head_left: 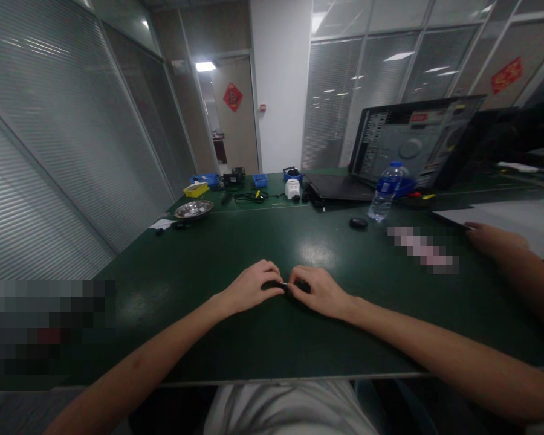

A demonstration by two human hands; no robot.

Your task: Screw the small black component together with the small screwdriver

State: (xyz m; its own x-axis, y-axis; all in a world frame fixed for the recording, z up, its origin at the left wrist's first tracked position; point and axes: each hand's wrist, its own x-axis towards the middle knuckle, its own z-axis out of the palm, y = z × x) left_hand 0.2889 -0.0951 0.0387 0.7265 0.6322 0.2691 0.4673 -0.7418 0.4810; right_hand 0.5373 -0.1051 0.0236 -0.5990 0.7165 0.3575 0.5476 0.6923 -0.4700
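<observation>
Both hands meet over the middle of the green tabletop [172, 314], fingertips pinched around a small dark piece with a pale strip [285, 284]. Its kind is too small to make out, and the fingers cover much of it. My left hand [252, 285] grips it from the left, thumb below and fingers above. From the right, my right hand [320, 290] pinches it with thumb and index finger. A black computer mouse [358, 223] lies beyond my right hand.
A water bottle [384, 192] stands at the right, before an open computer case [408, 142]. A metal dish [194, 209] with small parts sits back left, near a yellow tray [195, 190]. Another person's hand [496, 238] rests by a large pale sheet [521, 220].
</observation>
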